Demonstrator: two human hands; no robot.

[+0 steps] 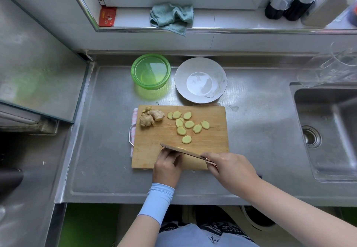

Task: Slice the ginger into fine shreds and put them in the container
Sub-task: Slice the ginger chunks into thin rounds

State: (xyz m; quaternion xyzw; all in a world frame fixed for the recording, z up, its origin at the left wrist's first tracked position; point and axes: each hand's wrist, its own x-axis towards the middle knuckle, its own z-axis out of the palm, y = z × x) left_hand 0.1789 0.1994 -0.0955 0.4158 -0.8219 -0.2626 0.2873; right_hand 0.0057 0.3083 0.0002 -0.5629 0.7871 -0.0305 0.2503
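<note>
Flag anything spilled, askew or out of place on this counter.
Little stands out. A crumpled teal cloth droops over the window ledge's edge, and a small wet-looking smear marks the counter beside the cutting board's far right corner. Nothing looks damaged.

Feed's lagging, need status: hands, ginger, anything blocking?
Right hand grips knife; left hand curled beside it. Ginger partly sliced, no shreds visible. Container empty, path clear.
</note>
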